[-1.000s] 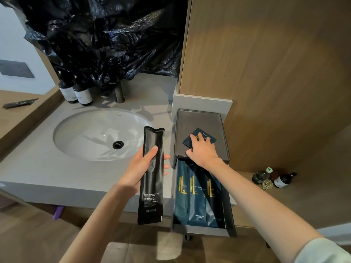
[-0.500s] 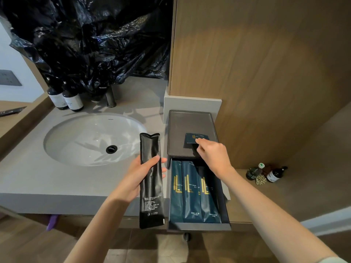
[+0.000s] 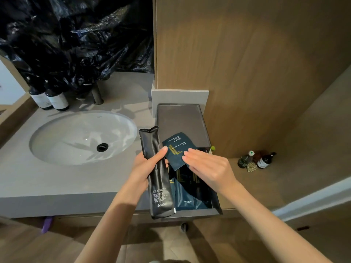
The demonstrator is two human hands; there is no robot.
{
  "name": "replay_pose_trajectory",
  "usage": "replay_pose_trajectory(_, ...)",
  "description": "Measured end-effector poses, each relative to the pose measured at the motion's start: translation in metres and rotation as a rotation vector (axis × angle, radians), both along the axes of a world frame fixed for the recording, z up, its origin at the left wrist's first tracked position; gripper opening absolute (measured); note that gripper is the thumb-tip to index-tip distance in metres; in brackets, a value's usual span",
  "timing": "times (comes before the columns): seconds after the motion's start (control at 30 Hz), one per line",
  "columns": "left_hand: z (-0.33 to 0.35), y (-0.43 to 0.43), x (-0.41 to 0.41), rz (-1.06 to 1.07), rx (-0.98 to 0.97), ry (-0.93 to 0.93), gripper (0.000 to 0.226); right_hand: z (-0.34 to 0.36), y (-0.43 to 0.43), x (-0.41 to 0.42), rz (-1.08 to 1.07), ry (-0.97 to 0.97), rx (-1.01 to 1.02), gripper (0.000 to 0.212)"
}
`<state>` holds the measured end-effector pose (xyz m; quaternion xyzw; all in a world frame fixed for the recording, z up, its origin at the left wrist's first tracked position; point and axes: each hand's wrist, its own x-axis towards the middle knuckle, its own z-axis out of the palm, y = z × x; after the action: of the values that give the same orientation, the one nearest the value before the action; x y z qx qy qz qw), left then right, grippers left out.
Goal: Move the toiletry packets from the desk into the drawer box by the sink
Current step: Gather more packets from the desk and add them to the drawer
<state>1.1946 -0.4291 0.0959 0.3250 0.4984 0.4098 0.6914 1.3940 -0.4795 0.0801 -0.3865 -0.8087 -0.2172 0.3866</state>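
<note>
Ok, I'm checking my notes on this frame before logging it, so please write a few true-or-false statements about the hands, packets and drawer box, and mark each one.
1. The left hand holds a long black packet. True.
2. The drawer box is closed. False: its drawer is pulled out, with dark blue packets lying inside.
3. The right hand has a small dark blue packet at its fingertips, above the open drawer. True.
4. The sink is full of water. False: the basin looks dry, its drain uncovered.
5. Two dark bottles stand behind the sink near the black plastic sheet. True.
</note>
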Motion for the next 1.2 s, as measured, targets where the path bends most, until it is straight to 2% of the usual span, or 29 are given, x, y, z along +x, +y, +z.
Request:
replay_pose_trajectory(0.13, -0.006, -0.006, 0.001, 0.013, 0.114, 0.230, 0.023, -0.005, -0.016, -0.002, -0.007, -0.070, -0.187, 0.016)
replay_pose_trajectory(0.27, -0.012, -0.009, -0.003, -0.015, 0.206, 0.348, 0.020, -0.008, -0.030, -0.002, -0.117, -0.059, -0.462, 0.030)
replay_pose_trajectory(0.4, -0.015, -0.012, -0.002, -0.090, 0.247, 0.430, 0.012, -0.012, -0.040, -0.011, -0.120, -0.137, -0.433, 0.032)
replay_pose_trajectory(0.57, -0.016, -0.018, 0.003, -0.194, 0.179, 0.379, 0.018, -0.029, -0.043, -0.019, -0.142, -0.087, -0.362, 0.030)
replay_pose_trajectory(0.67, -0.019, -0.019, -0.002, -0.197, 0.153, 0.340, 0.026, -0.037, -0.044, -0.008, -0.224, -0.031, -0.433, 0.035)
replay_pose_trajectory(0.8, -0.022, -0.019, -0.016, -0.180, 0.117, 0.312, 0.031, -0.041, -0.037, 0.001, -0.355, -0.061, -0.501, 0.039)
replay_pose_trajectory(0.97, -0.017, -0.028, -0.024, -0.139, 0.083, 0.287, 0.027, -0.048, -0.018, -0.007, -0.544, -0.194, -0.711, 0.036)
replay_pose_trajectory(1.07, -0.017, -0.032, -0.026, -0.150, 0.069, 0.274, 0.029, -0.052, -0.016, -0.007, -0.517, -0.334, -0.929, 0.034)
replay_pose_trajectory(1.2, -0.018, -0.035, -0.027, -0.157, 0.062, 0.262, 0.031, -0.045, -0.029, -0.005, -0.503, -0.413, -1.058, 0.032)
